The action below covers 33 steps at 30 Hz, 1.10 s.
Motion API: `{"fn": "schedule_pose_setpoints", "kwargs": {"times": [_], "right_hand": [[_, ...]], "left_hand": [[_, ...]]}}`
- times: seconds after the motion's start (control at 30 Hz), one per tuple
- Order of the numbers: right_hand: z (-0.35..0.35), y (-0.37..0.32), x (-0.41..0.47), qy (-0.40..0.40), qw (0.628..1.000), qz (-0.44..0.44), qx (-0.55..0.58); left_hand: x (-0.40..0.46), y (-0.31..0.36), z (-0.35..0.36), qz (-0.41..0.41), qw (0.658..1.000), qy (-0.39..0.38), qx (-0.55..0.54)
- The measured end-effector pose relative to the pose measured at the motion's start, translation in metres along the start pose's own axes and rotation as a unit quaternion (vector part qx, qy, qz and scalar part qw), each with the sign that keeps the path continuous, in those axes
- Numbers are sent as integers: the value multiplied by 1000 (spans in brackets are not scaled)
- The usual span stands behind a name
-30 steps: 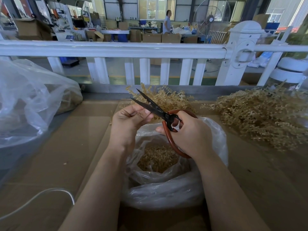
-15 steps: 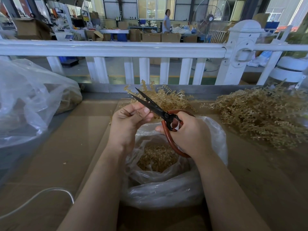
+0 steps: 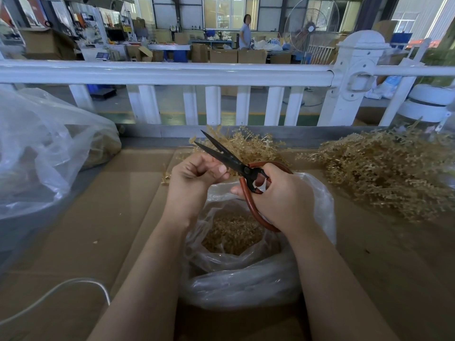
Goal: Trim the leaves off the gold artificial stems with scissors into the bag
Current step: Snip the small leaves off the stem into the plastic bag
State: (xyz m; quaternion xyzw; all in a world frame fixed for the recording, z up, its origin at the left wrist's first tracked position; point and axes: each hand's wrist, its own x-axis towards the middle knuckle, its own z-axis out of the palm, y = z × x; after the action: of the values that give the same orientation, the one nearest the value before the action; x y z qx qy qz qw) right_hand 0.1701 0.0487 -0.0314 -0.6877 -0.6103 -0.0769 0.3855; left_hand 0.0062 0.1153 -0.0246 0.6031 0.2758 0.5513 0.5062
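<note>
My right hand [image 3: 278,198] grips the red loop handles of black-bladed scissors [image 3: 221,155], whose blades stand slightly apart and point up-left. My left hand [image 3: 194,175] has its fingers curled beside the blades; a gold sprig tip [image 3: 165,178] pokes out at its left, and the stem itself is hidden in the fist. Both hands hover over a clear plastic bag [image 3: 246,276] holding cut gold leaves [image 3: 231,232]. A gold stem bunch [image 3: 248,146] lies just behind the hands.
A large heap of gold stems [image 3: 386,173] lies at the right on the cardboard-covered table [image 3: 103,217]. A big clear bag [image 3: 37,153] fills the left. A white fence rail [image 3: 172,72] runs behind, and a white cable [image 3: 61,289] curves at lower left.
Both hands and the scissors have stayed over the bag, shifting only slightly up; the blades remain a little apart.
</note>
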Motion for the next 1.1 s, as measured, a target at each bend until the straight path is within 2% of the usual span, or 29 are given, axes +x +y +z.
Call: {"fn": "schedule_pose_setpoints", "kwargs": {"times": [0.47,0.6,0.77,0.9,1.0,1.1], "right_hand": [[0,3,2,-15,1000,-1,13],[2,2,2,-12,1000,2,13],[2,3,2,-2,1000,1,16],[4,3,1,7,1000,8,27],[4,2,0,26,997,32,68],[6,1,1,17,985,60,164]], "left_hand": [[0,-1,0,17,999,-9,27],[0,0,0,-2,1000,-12,-27],[2,6,-4,-38,987,-3,-154],[1,5,-4,-33,989,-13,-147],[0,3,-2,-37,992,-26,-117],[0,2,1,-60,991,-29,-115]]}}
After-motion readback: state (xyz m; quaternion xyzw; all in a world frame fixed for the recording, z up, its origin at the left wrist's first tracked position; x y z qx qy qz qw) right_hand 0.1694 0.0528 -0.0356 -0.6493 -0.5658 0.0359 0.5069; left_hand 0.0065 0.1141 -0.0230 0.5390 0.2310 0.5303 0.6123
